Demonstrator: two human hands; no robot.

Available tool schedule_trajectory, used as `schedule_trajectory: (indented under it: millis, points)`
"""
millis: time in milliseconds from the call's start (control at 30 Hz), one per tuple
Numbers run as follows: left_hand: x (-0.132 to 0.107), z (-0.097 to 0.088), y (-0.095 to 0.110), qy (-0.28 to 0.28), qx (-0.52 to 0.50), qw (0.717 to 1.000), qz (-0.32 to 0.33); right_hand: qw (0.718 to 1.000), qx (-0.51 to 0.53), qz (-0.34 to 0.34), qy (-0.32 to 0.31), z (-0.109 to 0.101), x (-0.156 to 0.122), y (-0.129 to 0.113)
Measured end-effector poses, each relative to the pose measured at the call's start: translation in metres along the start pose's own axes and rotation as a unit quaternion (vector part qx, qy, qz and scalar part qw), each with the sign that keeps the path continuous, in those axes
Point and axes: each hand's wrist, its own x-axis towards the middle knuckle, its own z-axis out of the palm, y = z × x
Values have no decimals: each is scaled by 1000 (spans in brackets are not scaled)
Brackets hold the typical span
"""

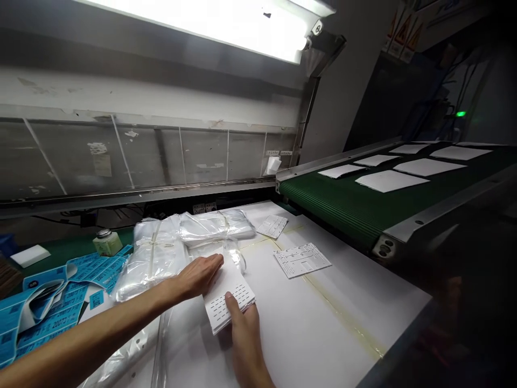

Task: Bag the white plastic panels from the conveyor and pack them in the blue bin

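A small stack of thin white boards [226, 296], marked with rows of short dark dashes, is held between my two hands over the white tabletop. My right hand [244, 328] grips its near right edge, thumb pressed on the top face and fingers underneath. Curled round the far left end of the stack is my left hand [202, 276]; some of its fingertips are hidden. Beyond them to the right, a white board with printed lines [302, 260] lies flat. A smaller patterned white board [272, 226] rests farther back, beside bundled clear plastic bags [216, 225].
At the right, a green conveyor belt [339, 202] carries several white panels [391, 181]. Blue printed labels [60, 318] and a small lidded jar [107, 242] are on the left. More clear bags [155, 253] lie beside my left forearm. A bright lamp [226, 21] hangs overhead.
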Motion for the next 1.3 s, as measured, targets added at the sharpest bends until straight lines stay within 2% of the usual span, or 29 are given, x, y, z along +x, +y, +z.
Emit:
schedule_trajectory:
  millis: [100, 200, 267, 400, 500, 600, 700, 800, 967, 1067, 1200, 1300]
  points:
    - [-15, -5, 12, -2, -3, 1000, -2, 991, -101, -74, 39, -8, -22, 0]
    - [-29, -6, 23, 39, -52, 997, -43, 971, -199, -106, 84, -23, -42, 0]
    - [-38, -5, 30, 63, -78, 993, -59, 973, -200, -101, 64, -31, -50, -3]
    - [-55, -7, 45, 77, -97, 991, -45, 980, -177, -86, -7, -38, -59, -18]
    - [-66, -10, 52, 114, -125, 983, -69, 973, -216, -81, 17, -47, -72, -25]
    - [-71, -9, 54, 139, -156, 970, -122, 960, -261, -79, 60, -59, -90, -24]
    - [-70, -5, 56, 137, -168, 964, -153, 964, -258, -63, 33, -70, -107, -20]
    - [-63, 1, 60, 119, -170, 967, -150, 974, -217, -58, 16, -77, -118, -20]
    - [-48, 5, 61, 89, -171, 972, -136, 983, -177, -41, 7, -79, -108, -20]
    - [-38, 5, 54, 75, -165, 974, -133, 984, -179, -20, 11, -77, -92, -21]
    - [-30, 4, 43, 39, -165, 977, -134, 988, -149, 45, -12, -77, -69, -28]
    - [-30, 6, 36, 4, -171, 977, -129, 993, -106, 58, 6, -77, -57, -31]
